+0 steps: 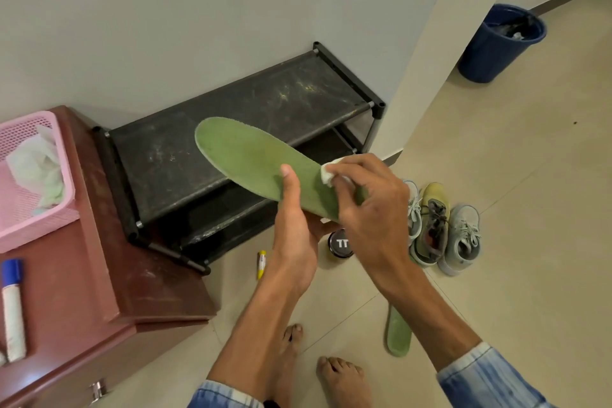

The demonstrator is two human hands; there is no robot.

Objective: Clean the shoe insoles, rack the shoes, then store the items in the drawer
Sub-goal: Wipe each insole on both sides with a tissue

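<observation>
Left hand (294, 235) is curled round a green insole (245, 159) at frame centre; a white wipe (326, 175) is pinched against it by the right hand (371, 195).

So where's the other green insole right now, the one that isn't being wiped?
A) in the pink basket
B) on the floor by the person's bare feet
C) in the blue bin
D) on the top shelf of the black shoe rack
B: the second insole lies flat on the floor beside the bare feet, while the left hand holds the first insole and the right hand presses a white wipe on it.
</observation>
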